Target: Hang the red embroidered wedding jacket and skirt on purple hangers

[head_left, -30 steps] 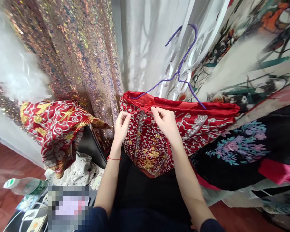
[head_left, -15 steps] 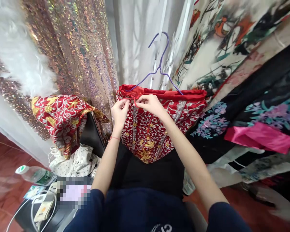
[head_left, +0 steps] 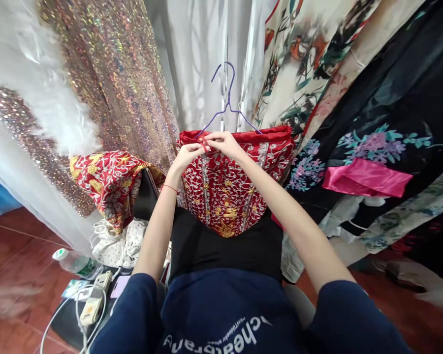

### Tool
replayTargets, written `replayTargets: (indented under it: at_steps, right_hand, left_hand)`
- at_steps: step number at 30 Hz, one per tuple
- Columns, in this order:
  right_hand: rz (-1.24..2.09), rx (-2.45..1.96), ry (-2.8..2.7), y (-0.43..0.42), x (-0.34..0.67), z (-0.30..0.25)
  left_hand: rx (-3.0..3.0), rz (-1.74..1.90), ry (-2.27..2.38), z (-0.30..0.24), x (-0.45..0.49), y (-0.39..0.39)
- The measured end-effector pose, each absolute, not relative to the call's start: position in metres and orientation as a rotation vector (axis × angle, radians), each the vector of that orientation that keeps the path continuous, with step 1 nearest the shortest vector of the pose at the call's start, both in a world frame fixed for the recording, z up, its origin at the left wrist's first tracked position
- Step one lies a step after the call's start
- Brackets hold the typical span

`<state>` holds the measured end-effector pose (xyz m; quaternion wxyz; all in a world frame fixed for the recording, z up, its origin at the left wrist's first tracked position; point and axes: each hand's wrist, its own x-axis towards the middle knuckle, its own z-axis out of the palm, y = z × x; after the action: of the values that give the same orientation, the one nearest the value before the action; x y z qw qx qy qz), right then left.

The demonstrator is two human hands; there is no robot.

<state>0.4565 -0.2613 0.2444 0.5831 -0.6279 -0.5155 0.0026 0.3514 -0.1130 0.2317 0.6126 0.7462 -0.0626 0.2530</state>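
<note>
A red strapless bustier [head_left: 227, 196] with silver and gold embroidery lies across the black cloth over my lap. A purple wire hanger [head_left: 229, 93] sits inside its top edge, the hook sticking up. At the top left of the bustier, a thin red ribbon [head_left: 205, 143] shows between my fingertips. My left hand [head_left: 186, 156] pinches it from the left. From the right, my right hand [head_left: 226, 146] has thumb and fingers closed on the same ribbon. The two sets of fingertips meet and partly hide it.
A matching red embroidered cloth [head_left: 112, 179] drapes over something black at left. Below are a spotted white cloth [head_left: 120, 243], a plastic bottle [head_left: 77, 263] and a power strip [head_left: 96, 297] with white cables. Sequined fabric [head_left: 121, 73] hangs behind; a black floral garment [head_left: 384, 118] hangs at right.
My hands have come together, fingertips now meeting at the ribbon where there was a gap before. The view has shifted, so the bustier and hanger appear further left.
</note>
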Motion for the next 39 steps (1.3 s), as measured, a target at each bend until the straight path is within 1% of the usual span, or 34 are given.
replayTargets:
  at_steps: [2,6,13,17,21,28,35,39]
  right_hand:
    - [-0.034,-1.572,-1.316,-0.264,0.457,0.249]
    - [-0.101,-1.747,-1.471,-0.269,0.459,0.256]
    - [-0.230,-1.782,-1.515,-0.266,0.454,0.246]
    - [-0.369,-1.835,-1.491,-0.263,0.446,0.240]
    - [-0.424,-1.905,-1.494,-0.257,0.440,0.237]
    - [-0.548,-1.976,-1.519,-0.240,0.442,0.232]
    - [-0.899,-2.280,-1.453,-0.256,0.458,0.237]
    - [-1.050,-2.454,-1.519,-0.275,0.464,0.245]
  left_hand:
    - [1.783,0.489,-0.146,0.232,0.349,-0.110]
    - [1.810,0.446,-0.106,0.230,0.349,-0.107]
    - [1.682,0.445,-0.036,0.207,0.359,-0.101]
    - [1.603,0.405,-0.077,0.200,0.368,-0.094]
    - [1.619,0.420,-0.118,0.198,0.366,-0.087]
    - [1.680,0.649,-0.147,0.197,0.355,-0.076]
    - [2.049,1.061,-0.019,0.202,0.363,-0.064]
    - [2.359,1.209,0.082,0.210,0.363,-0.060]
